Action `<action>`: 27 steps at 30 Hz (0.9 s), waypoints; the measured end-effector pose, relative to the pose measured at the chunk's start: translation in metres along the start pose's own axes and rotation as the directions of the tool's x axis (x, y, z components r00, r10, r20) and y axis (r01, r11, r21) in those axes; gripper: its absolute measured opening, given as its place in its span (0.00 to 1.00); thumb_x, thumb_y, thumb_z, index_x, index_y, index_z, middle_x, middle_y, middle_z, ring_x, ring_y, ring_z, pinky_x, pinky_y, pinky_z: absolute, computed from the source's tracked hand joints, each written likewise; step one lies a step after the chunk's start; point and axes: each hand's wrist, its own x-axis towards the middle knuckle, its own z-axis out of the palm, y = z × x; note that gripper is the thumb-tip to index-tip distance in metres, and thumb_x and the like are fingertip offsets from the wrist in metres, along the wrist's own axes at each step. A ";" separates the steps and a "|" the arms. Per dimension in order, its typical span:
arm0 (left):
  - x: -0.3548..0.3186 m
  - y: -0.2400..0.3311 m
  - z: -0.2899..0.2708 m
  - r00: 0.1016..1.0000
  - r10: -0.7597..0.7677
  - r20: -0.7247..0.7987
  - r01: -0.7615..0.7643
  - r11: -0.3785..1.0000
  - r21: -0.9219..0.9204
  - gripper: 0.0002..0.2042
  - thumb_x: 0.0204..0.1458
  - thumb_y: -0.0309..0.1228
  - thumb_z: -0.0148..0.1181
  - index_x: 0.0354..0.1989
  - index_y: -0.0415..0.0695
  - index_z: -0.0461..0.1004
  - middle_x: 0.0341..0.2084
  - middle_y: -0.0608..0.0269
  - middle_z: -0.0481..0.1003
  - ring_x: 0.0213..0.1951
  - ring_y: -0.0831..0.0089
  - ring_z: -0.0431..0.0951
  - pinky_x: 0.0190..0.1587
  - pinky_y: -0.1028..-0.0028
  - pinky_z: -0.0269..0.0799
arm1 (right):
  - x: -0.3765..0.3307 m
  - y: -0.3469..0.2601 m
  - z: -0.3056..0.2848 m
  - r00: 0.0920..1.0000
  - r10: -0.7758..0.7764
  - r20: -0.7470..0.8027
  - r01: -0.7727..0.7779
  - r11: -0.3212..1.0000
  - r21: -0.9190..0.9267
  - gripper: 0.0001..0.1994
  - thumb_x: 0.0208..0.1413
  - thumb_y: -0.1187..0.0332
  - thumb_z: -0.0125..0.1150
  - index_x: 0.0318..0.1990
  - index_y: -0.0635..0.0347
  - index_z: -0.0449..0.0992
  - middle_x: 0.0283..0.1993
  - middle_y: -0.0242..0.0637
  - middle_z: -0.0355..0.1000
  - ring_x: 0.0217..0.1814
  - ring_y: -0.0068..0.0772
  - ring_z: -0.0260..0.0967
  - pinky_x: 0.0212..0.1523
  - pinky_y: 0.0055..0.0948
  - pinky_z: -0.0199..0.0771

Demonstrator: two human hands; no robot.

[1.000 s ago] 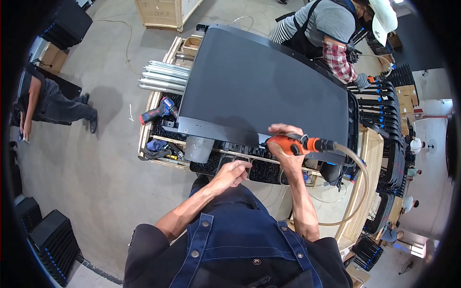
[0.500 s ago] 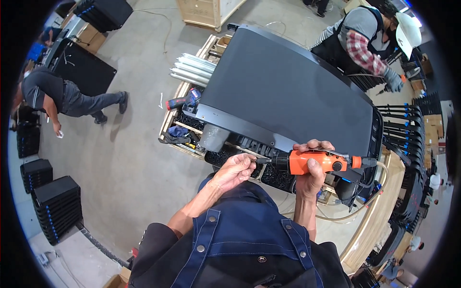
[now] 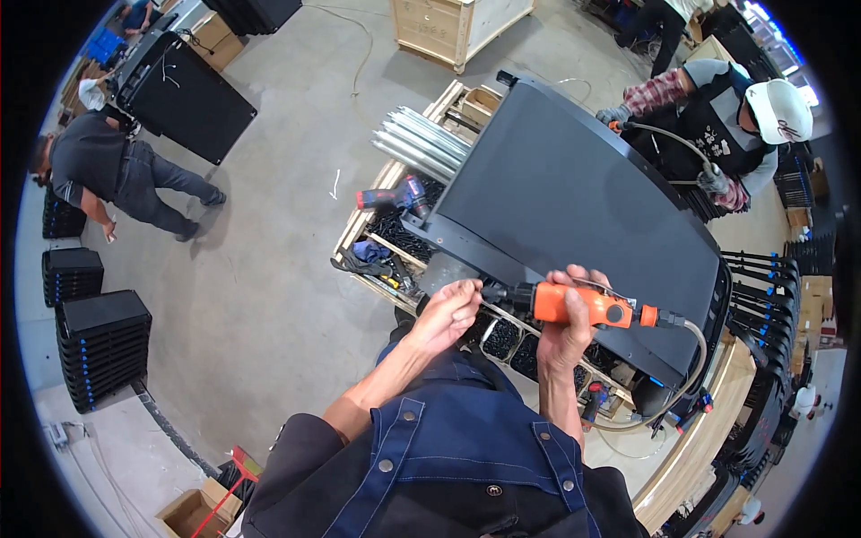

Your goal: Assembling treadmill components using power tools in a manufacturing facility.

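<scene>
An orange air screwdriver (image 3: 554, 304) lies level across the front of my body, its black nose (image 3: 511, 295) pointing left. My right hand (image 3: 563, 345) is wrapped round its body, with the thumb on the near side. At the tip of the nose, the fingertips of my left hand (image 3: 446, 316) are pinched together. Whatever they pinch is too small and covered to make out. Just beyond both hands, a long black treadmill-like deck (image 3: 574, 202) with dark side rails rests on a wooden bench.
Bins of black screws (image 3: 500, 339), silver tubes (image 3: 420, 143) and a red-and-blue cordless drill (image 3: 395, 195) are along the bench. A hose (image 3: 698, 359) trails from the screwdriver. A gloved co-worker (image 3: 717, 125) stands at the deck's far side; another person (image 3: 117, 170) is at left.
The view has shifted, so the bench and deck sit farther right. My left fingers stay at the screwdriver's tip. The gloved co-worker's hand with an orange tool has moved to the deck's far edge.
</scene>
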 end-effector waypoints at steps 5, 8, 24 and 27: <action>0.031 0.036 -0.008 0.996 -0.073 0.054 0.085 0.958 -0.272 0.17 0.65 0.47 0.53 0.50 0.47 0.72 0.18 0.77 0.59 0.16 0.87 0.56 0.16 0.84 0.51 | 0.016 0.049 0.064 0.934 -0.180 0.309 0.242 0.954 -0.176 0.24 0.50 0.79 0.67 0.54 0.59 0.65 0.51 0.46 0.73 0.51 0.41 0.76 0.59 0.48 0.73; 0.045 0.053 -0.021 0.994 -0.101 0.044 0.110 0.929 -0.354 0.18 0.65 0.49 0.52 0.49 0.47 0.72 0.17 0.78 0.58 0.16 0.87 0.57 0.15 0.85 0.51 | 0.023 0.069 0.091 0.889 -0.155 0.430 0.291 0.918 -0.270 0.24 0.50 0.82 0.66 0.53 0.60 0.65 0.51 0.47 0.72 0.50 0.40 0.76 0.58 0.46 0.76; -0.007 0.060 -0.038 0.899 -0.435 0.045 0.424 0.892 0.158 0.24 0.66 0.54 0.48 0.35 0.43 0.74 0.12 0.81 0.54 0.13 0.87 0.49 0.15 0.80 0.41 | 0.048 0.110 0.129 0.807 0.042 0.589 0.245 0.884 -0.398 0.23 0.42 0.88 0.68 0.45 0.59 0.69 0.42 0.41 0.75 0.46 0.37 0.76 0.50 0.37 0.78; -0.012 0.061 -0.034 0.889 -0.457 0.026 0.441 0.872 0.214 0.23 0.67 0.53 0.49 0.34 0.43 0.73 0.12 0.80 0.54 0.13 0.88 0.50 0.15 0.80 0.40 | 0.040 0.108 0.127 0.808 0.068 0.586 0.252 0.859 -0.446 0.21 0.43 0.85 0.69 0.45 0.61 0.69 0.45 0.44 0.77 0.49 0.38 0.76 0.52 0.39 0.78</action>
